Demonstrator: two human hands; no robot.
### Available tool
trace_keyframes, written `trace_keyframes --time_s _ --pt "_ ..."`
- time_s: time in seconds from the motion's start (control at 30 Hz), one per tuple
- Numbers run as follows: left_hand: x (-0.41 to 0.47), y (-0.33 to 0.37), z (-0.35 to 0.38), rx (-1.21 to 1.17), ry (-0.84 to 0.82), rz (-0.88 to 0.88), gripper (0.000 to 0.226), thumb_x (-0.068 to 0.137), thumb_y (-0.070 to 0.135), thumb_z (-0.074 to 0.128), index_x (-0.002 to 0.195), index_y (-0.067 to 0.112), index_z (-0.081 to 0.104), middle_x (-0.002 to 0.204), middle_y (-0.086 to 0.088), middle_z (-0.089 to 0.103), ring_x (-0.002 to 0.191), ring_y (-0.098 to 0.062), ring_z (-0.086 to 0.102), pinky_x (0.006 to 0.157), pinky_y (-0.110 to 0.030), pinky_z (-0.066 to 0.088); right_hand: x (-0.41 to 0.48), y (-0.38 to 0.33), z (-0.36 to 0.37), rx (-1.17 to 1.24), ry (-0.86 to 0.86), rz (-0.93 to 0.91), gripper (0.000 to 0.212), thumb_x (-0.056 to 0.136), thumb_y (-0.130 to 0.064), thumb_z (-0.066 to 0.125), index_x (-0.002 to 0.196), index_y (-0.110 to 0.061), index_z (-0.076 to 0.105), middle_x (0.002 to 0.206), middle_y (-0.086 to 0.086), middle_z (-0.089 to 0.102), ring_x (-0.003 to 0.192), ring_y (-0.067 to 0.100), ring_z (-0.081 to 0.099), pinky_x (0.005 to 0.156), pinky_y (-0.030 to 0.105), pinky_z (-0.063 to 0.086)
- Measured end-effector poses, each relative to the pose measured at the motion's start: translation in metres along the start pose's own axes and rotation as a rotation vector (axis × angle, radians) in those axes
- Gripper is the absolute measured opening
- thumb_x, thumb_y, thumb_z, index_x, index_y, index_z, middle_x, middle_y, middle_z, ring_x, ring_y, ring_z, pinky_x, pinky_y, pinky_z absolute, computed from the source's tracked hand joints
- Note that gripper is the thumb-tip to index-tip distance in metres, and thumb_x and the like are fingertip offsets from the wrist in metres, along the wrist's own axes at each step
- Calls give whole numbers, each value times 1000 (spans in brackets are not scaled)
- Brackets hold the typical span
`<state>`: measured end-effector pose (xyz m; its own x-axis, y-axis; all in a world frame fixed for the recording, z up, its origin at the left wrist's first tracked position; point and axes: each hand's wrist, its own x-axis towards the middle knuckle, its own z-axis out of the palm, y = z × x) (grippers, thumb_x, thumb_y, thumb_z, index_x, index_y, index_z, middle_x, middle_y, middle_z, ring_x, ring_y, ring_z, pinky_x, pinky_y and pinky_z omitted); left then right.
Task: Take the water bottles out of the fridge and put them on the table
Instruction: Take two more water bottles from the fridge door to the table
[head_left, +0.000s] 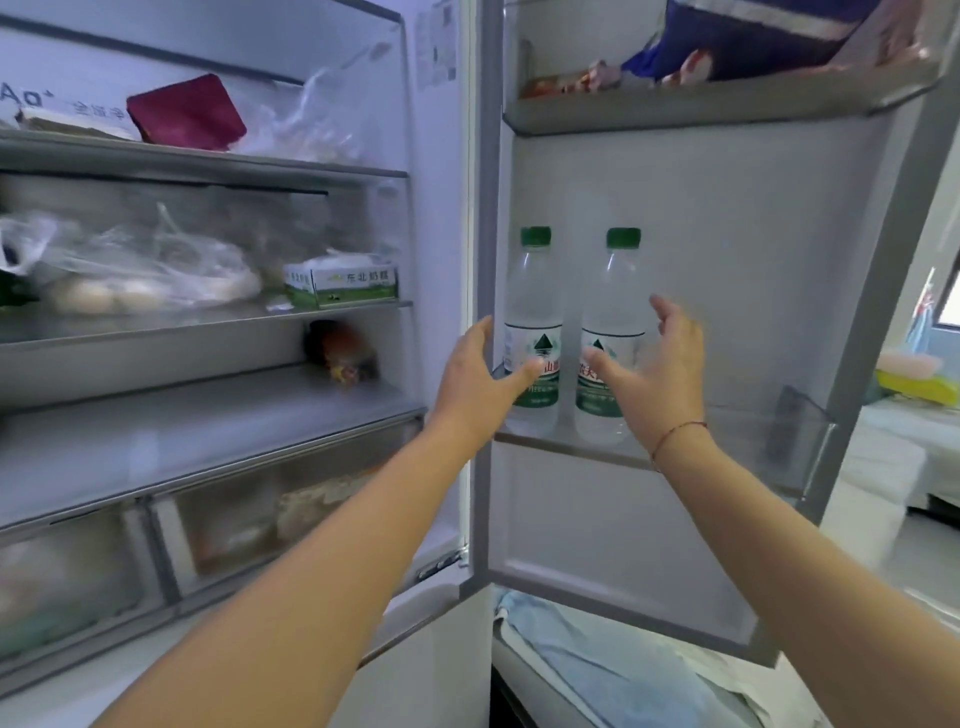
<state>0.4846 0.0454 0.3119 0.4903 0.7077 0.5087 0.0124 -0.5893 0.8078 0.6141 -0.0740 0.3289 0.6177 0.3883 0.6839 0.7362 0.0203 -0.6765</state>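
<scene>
Two clear water bottles with green caps stand upright side by side in the lower shelf of the open fridge door (727, 452). The left bottle (533, 296) has my left hand (480, 374) in front of its label, fingers spread, thumb lying across the label. The right bottle (615, 301) has my right hand (654, 374) around its right side, fingers apart, thumb over its label. Neither hand is closed on a bottle. The bottles' lower parts are partly hidden by my hands.
The fridge body on the left holds shelves with plastic bags (135, 260), a green-and-white carton (343, 283) and a dark red pouch (187, 111). The upper door shelf (701, 106) holds packets. A light blue cloth (597, 660) lies below the door.
</scene>
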Motion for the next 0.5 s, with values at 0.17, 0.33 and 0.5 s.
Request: trace_keyframes --time_s 0.17,0.33,0.5 --pt "29 3 27 -39 39 -29 76 79 39 73 141 24 32 141 4 44 123 -10 43 95 -25 36 41 13 0 46 -137 127 92 70 -34 80 142 -17 26 143 6 38 130 23 40 105 38 38" --pt "43 2 36 -12 84 -79 71 76 42 75 134 22 39 130 3 45 113 -12 48 96 -34 46 59 22 3 71 -271 222 69 66 -35 82 120 -19 42 115 -1 59 107 23 58 81 35 49" --pt "53 2 32 33 24 -91 59 69 47 78 114 24 49 108 7 52 97 -11 56 74 -23 48 65 23 3 90 -295 225 66 63 -26 85 115 -19 46 110 0 62 102 22 59 86 41 52"
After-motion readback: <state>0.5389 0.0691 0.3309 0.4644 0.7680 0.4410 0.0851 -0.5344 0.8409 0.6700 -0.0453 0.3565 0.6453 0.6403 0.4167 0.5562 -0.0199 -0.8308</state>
